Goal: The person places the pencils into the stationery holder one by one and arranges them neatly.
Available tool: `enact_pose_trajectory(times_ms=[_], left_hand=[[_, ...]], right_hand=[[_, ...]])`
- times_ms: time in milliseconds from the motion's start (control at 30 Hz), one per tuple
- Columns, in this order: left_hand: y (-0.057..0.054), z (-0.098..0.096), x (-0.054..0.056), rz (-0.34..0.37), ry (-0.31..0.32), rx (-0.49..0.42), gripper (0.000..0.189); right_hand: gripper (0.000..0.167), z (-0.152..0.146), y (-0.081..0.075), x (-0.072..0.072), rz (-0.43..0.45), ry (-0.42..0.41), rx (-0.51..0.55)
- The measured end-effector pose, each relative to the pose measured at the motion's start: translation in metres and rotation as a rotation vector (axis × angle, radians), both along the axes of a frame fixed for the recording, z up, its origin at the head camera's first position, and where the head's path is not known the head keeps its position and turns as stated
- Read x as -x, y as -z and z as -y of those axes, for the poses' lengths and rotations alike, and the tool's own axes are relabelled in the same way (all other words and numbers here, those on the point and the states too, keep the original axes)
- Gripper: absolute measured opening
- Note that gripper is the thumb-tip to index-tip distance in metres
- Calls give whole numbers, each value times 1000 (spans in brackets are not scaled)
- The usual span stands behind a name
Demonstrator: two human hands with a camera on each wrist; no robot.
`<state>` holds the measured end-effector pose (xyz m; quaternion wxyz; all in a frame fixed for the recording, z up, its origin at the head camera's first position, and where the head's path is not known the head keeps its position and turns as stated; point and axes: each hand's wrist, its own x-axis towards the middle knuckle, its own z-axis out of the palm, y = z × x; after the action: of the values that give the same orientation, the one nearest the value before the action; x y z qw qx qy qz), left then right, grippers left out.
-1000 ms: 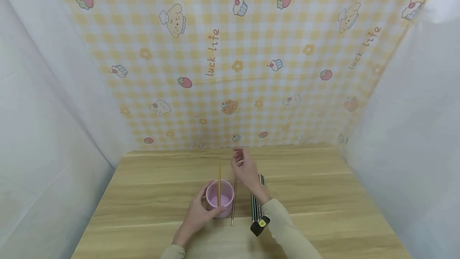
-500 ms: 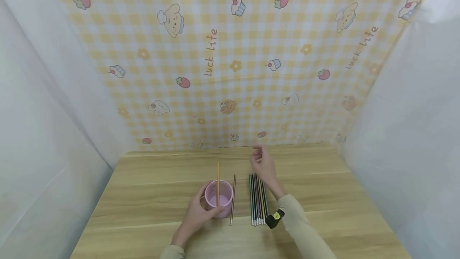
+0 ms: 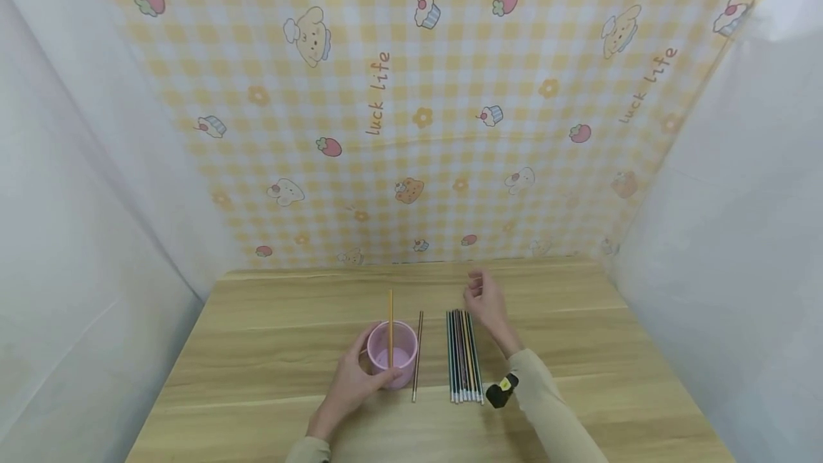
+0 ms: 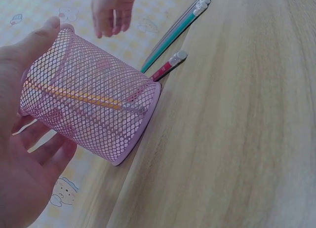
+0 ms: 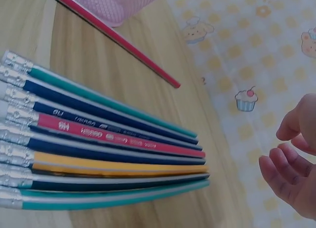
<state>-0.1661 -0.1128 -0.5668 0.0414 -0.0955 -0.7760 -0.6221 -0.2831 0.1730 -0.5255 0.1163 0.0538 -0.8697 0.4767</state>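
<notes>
My left hand (image 3: 350, 383) holds a pink mesh pencil cup (image 4: 94, 80), thumb on the near side and fingers round the far side. The cup stands upright on the table. One yellow pencil (image 3: 390, 327) leans inside it, eraser end down in the left wrist view. Just right of the cup lies a single red pencil (image 5: 118, 38). Further right, several pencils in teal, dark blue, red and yellow form a close row (image 5: 113, 139), metal-capped eraser ends toward me. Beyond the row's far right end hovers my right hand (image 3: 486, 306), fingers loosely bent, nothing in them.
The wood-grain table (image 3: 270, 349) ends at a yellow checked backdrop (image 3: 411, 220) printed with cartoon figures. White sheets hang at the left (image 3: 83, 234) and right (image 3: 726, 234). A small black device (image 3: 501, 391) sits on my right wrist.
My right hand has moved right, from near the single red pencil to past the row, uncovering the row. My left hand and the cup have stayed in place.
</notes>
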Motion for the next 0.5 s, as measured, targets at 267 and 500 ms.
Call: enact_pose_trajectory(times_ms=[267, 500], left_hand=[[0, 0, 0, 15, 12, -18, 93], [0, 1, -1, 27, 12, -20, 93]], right_hand=[[42, -9, 13, -4, 129, 15, -6], [37, -14, 24, -10, 138, 9, -50]])
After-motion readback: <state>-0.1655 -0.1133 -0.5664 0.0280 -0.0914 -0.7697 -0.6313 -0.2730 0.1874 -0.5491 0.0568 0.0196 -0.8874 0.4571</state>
